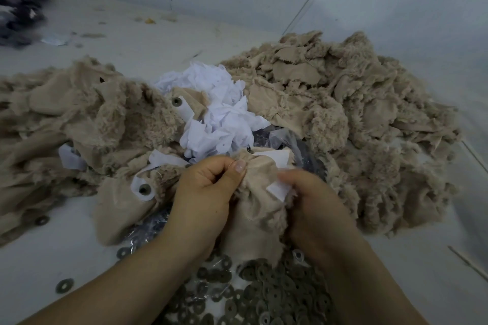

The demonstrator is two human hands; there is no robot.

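Progress is judged partway. Left hand [203, 187] and right hand [314, 203] both pinch one plush piece [253, 208] at near centre, above the washers [269, 295]. Left pile [79, 113] shows fitted washers; right pile [343, 103] probably awaits fitting.

Pale grey table [137, 50], 2 beige plush fabric heaps [343, 103], white scraps [219, 113], grey washers [258, 295]

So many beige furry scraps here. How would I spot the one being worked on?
Find the white scraps between the two beige piles; just below them the left hand and right hand meet. The beige piece they grip is the only one held, with a white patch on it.
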